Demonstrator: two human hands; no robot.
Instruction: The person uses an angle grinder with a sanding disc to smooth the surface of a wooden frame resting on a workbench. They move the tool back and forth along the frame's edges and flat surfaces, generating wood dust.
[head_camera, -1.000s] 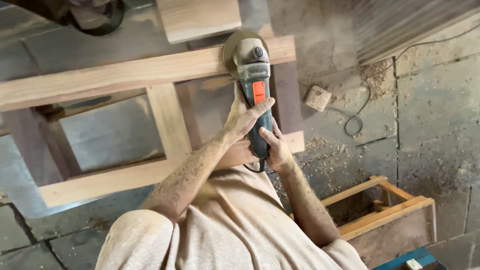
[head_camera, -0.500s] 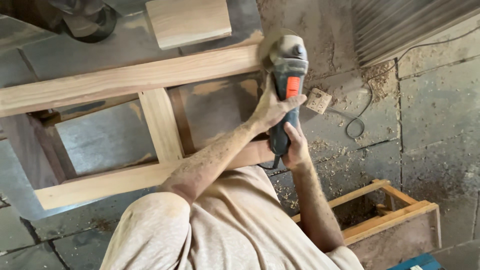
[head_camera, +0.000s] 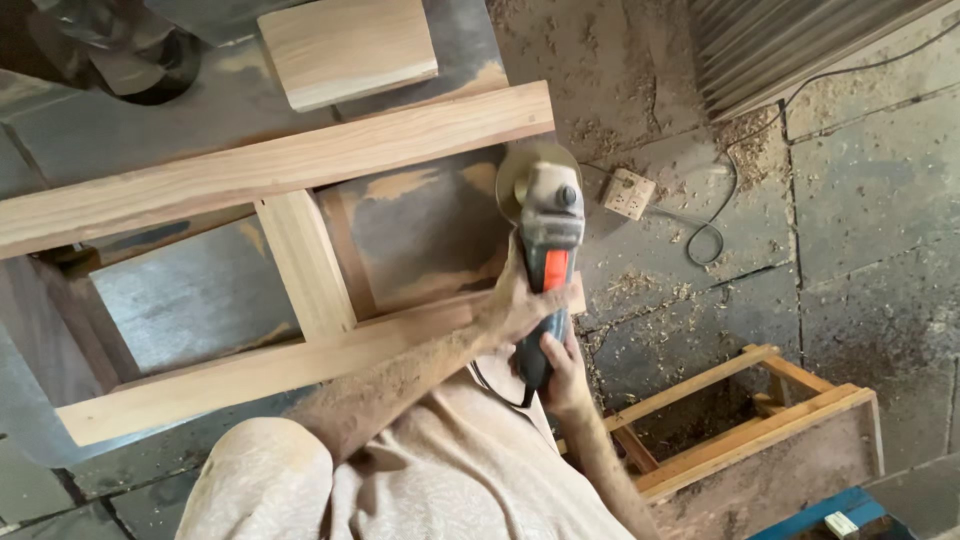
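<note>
Grinder (head_camera: 545, 240) drawn back off wooden frame (head_camera: 280, 160), left hand (head_camera: 512, 305) and right hand (head_camera: 556, 368) clenched on it.

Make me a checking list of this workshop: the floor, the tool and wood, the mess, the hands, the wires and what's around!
Surface: concrete slab floor, dusty.
Job's things: angle grinder with round disc, held off the end of the wooden frame, whose rails and crosspiece lie flat.
Clutter: wood shavings scattered on the floor; loose wooden block beyond the frame.
Hands: left hand wraps the grinder body; right hand grips its rear handle.
Cables: thin cable loops from a socket box on the floor.
Surroundings: wooden crate at right; corrugated sheet at top right.
</note>
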